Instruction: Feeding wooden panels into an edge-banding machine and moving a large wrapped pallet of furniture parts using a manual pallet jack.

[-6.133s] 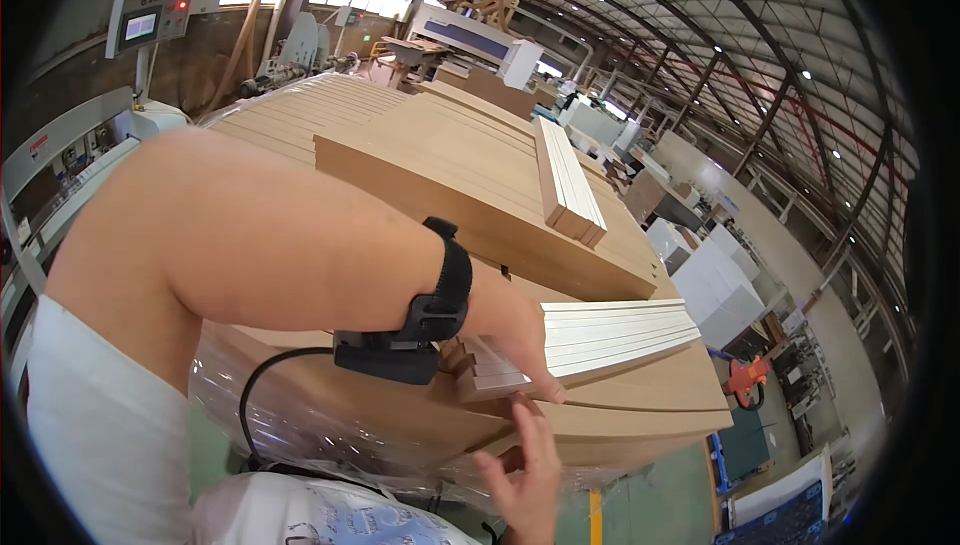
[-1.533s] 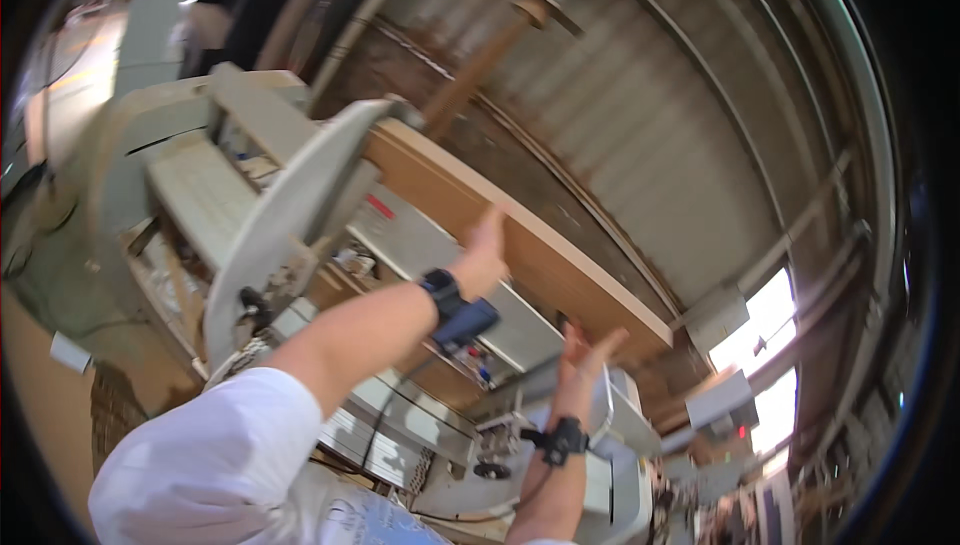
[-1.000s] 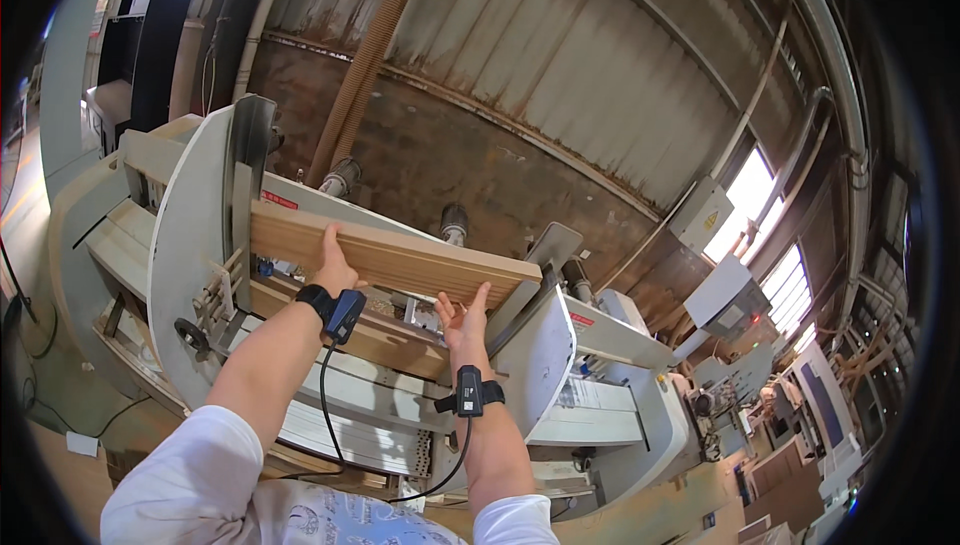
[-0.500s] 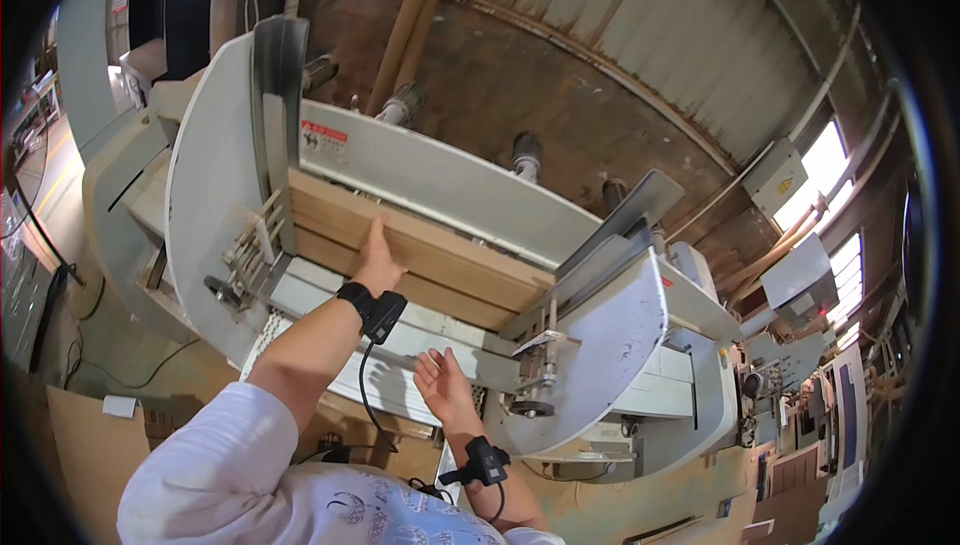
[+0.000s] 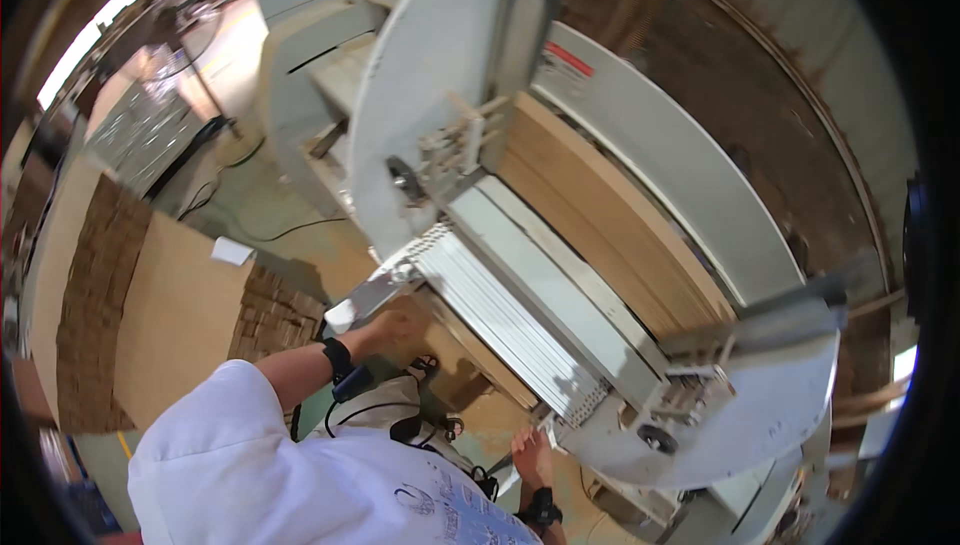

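Note:
My left hand (image 5: 388,330), with a black strap at its wrist, hangs near the front left corner of a pale machine. Motion blurs its fingers, and nothing can be made out in it. My right hand (image 5: 532,453) is by the machine's front edge, at the right end of the ribbed white bed (image 5: 500,310). Its fingers are raised and slightly apart, with nothing seen in them. Beyond both hands, long wooden boards (image 5: 610,215) lie in the machine between the curved left side plate (image 5: 430,75) and the right side plate (image 5: 740,415).
On the left, bundled wooden strips (image 5: 95,295) stand on a brown sheet (image 5: 175,315); more wooden strips (image 5: 275,310) lie nearer my left arm. A black handwheel (image 5: 404,178) juts from the left plate, another handwheel (image 5: 657,438) from the right. A cable (image 5: 300,229) crosses the floor.
My view has swung left, bringing the wooden strips into sight. My left hand has left the boards and come back to the machine's front left. My right hand has dropped toward the front edge.

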Motion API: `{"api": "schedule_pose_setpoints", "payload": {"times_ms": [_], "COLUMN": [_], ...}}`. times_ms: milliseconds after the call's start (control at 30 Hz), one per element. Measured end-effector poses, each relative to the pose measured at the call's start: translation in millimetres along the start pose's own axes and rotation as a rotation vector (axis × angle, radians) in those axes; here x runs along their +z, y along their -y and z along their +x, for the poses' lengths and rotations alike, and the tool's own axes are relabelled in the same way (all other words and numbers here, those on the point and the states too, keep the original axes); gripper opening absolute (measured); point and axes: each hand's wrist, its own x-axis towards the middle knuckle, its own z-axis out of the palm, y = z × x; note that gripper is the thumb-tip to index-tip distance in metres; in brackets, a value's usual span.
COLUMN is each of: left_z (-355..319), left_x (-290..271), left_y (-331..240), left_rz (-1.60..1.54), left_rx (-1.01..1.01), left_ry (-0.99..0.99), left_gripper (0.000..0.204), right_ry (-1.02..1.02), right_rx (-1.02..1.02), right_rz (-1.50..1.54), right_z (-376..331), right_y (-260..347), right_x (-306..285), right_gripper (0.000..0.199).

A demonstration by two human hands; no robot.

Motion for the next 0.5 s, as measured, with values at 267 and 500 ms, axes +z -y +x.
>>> {"api": "schedule_pose_setpoints", "payload": {"times_ms": [267, 500], "left_z": [97.6, 211.3], "left_x": [-62.3, -86.7], "left_y": [-17.5, -1.8], "left_rz": [0.232, 0.36], "left_rx": [0.489, 1.072], "left_ry": [-0.438, -0.623], "left_gripper": [0.036, 0.027], "right_ry": [-0.404, 0.032], "right_rx": [0.024, 0.338], "right_rz": [0.253, 0.782], "right_z": [-29.2, -81.0], "right_y": [-92.3, -172.1], "right_x": [-141.8, -191.5], "right_gripper": [0.026, 0.029]}}
